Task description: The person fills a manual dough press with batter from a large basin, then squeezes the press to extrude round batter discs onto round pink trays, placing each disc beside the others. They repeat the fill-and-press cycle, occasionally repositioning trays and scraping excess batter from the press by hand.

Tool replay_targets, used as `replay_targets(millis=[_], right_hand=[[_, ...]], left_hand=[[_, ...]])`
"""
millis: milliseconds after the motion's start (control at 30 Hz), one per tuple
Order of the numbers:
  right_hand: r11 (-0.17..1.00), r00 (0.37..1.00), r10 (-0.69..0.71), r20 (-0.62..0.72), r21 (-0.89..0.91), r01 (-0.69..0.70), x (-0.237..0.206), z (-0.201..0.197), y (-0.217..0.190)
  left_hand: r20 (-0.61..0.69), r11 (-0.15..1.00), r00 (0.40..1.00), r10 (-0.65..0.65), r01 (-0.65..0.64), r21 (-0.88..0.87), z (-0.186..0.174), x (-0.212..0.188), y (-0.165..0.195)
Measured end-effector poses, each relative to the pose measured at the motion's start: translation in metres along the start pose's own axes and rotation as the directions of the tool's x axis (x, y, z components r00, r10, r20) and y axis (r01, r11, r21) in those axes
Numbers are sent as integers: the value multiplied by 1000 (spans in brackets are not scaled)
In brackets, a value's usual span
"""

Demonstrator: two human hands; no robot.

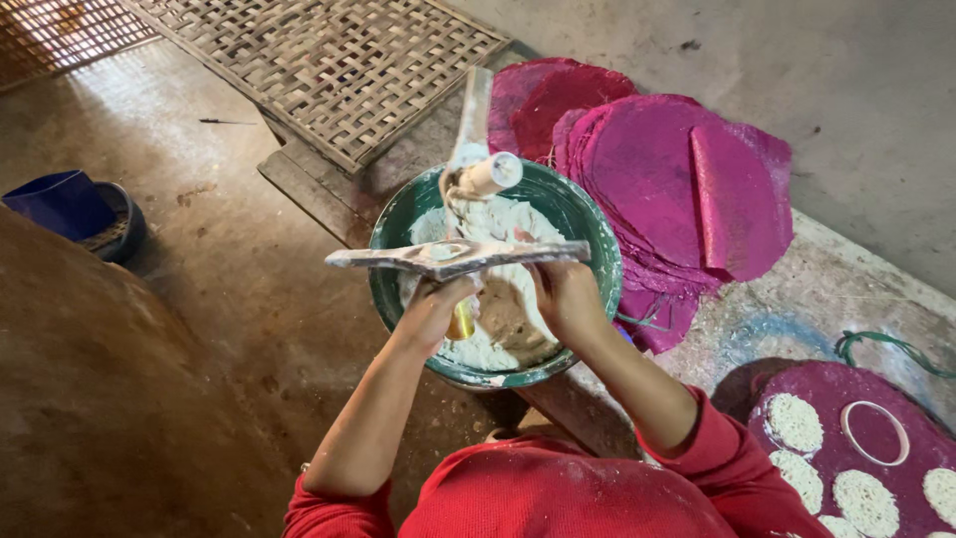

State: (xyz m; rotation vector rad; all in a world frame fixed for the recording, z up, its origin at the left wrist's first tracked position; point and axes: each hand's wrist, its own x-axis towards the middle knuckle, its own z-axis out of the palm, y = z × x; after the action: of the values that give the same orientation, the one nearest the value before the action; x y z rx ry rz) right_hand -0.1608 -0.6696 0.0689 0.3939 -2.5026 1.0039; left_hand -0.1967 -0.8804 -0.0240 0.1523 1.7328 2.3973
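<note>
Both arms reach forward and slightly inward from the red sleeves, pushed up above the elbows, so the forearms are bare. The left forearm rises steeply from the lower left, wrist bent a little forward. The left hand [430,307] is curled closed, knuckles up, its fingers wrapped downward around what it grips. The right forearm comes in from the lower right at a slant, wrist nearly straight. The right hand [566,295] is also closed, back of the hand facing up, fingers folded under. The two hands sit near each other, level, not touching.
</note>
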Motion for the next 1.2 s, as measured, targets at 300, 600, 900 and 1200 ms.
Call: replay_targets(millis=[300,600,900,1200], right_hand=[[956,936,209,284,140,-256,1,-10,44],[944,755,-37,655,-225,242,13,-30,40],[887,849,111,517,333,-319,16,-23,-2],[978,812,-16,584,177,-108,30,-10,13]], left_hand=[[-159,969,957,243,-234,75,-30,0,67],[-124,686,755,643,-498,530,-19,-32,119],[130,4,664,737,-197,980,-6,-3,97],[-271,558,653,707,-281,781,-70,24,71]])
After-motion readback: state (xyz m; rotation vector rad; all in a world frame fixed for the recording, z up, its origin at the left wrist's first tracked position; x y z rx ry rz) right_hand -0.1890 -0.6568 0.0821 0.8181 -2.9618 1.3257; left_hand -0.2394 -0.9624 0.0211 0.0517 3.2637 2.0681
